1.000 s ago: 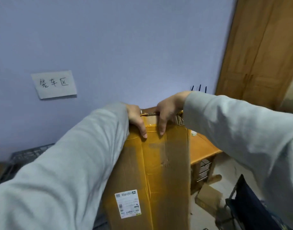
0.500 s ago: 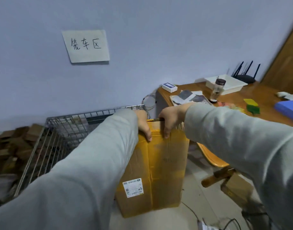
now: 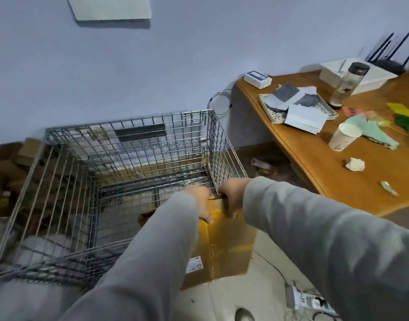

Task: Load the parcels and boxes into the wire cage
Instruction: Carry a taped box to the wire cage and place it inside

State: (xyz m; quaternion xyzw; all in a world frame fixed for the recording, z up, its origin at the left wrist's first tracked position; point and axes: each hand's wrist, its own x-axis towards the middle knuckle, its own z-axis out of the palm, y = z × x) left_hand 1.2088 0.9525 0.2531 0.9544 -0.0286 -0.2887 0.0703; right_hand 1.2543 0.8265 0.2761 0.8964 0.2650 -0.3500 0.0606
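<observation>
I hold a tall yellow-brown cardboard box (image 3: 224, 246) by its far top edge, with a white label low on its front. My left hand (image 3: 202, 202) and my right hand (image 3: 232, 195) both grip that edge, fingers curled over it. The box hangs at the near right corner of the open-topped wire cage (image 3: 129, 126), partly over its rim. Inside the cage I see pale wrapped parcels (image 3: 43, 246) at the near left and back.
A wooden desk (image 3: 337, 172) stands to the right with a paper cup (image 3: 342, 136), a bottle (image 3: 347, 84), papers and a router. Cardboard boxes (image 3: 11, 163) pile up left of the cage. A power strip (image 3: 307, 301) and cables lie on the floor.
My view has tilted down from the wall to the cage. The box has come lower and closer to the cage's near right corner, both hands still on its edge.
</observation>
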